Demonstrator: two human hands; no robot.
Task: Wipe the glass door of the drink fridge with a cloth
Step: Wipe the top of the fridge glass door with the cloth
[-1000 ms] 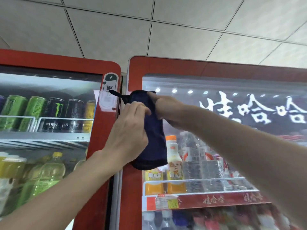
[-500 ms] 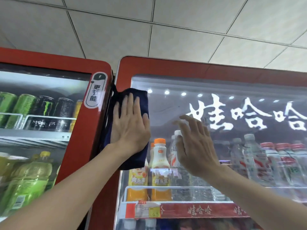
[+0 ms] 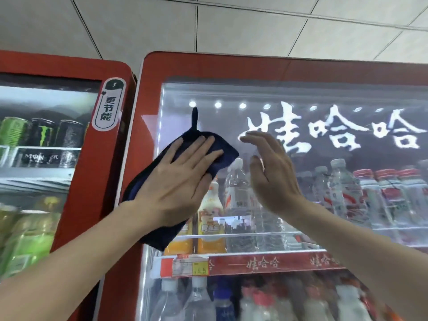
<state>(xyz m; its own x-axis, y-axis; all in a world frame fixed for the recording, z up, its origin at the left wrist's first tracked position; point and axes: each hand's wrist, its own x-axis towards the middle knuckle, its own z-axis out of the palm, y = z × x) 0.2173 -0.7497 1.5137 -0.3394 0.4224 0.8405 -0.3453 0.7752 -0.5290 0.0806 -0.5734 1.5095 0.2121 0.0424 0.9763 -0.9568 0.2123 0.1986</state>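
Forearms reach up from the lower corners of the view toward the drink fridge (image 3: 148, 93). At the end of one, the left hand (image 3: 176, 179) lies flat with its fingers straight and spread, pressing a dark blue cloth (image 3: 229, 158) against the upper left part of the glass door (image 3: 208, 117). The cloth sits slantwise under the palm: its lower end hangs over the red frame (image 3: 144, 144) at the door's left edge, and its upper corner shows past the fingertips. A thin loop (image 3: 195, 119) sticks straight up from its top edge. Just beside the cloth, the right hand (image 3: 271, 174) is held up with its fingers loosely bent and grasps nothing; whether it touches the glass cannot be told. Behind the glass stand an orange-capped juice bottle (image 3: 209, 205) and a row of clear water bottles (image 3: 342, 188) on a shelf, with a yellow price tag (image 3: 196, 269) on the shelf's red front strip. Large white characters (image 3: 324, 130) run across the top of the door under a line of small lights (image 3: 217, 104). To the left, a second red fridge (image 3: 69, 66) carries a green-rimmed sticker (image 3: 108, 105) and holds drink cans (image 3: 44, 135). Above both spreads a tiled ceiling (image 3: 231, 26).
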